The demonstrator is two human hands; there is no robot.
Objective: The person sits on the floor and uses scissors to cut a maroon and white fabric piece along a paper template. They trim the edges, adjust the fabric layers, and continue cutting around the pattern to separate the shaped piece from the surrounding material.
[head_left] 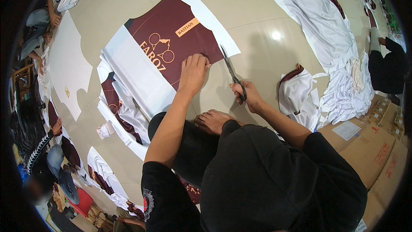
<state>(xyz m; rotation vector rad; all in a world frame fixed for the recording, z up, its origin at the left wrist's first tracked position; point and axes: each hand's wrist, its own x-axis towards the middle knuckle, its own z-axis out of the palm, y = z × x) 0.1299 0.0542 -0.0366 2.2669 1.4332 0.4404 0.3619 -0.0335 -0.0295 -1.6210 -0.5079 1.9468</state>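
A maroon fabric panel (169, 21) with orange printing and a white margin (223, 38) lies on the floor, its left part covered by folded white fabric (137, 73). My left hand (194, 71) rests on the panel’s lower edge, fingers bent and gripping the cloth. My right hand (247, 94) grips black-handled scissors (230, 66), whose blades point up along the panel’s right edge, where maroon meets white. More white and maroon pieces (128, 107) lie to the left of my forearm. My bare foot (208, 122) is below my hands, partly behind my knee.
The tiled floor (240, 0) holds long fabric pieces (304, 25), white scraps (347, 94) and a white cut piece (68, 64). Cardboard (365, 150) is at lower right. Co-workers sit along the left edge (64, 167); another person (386, 68) is at far right.
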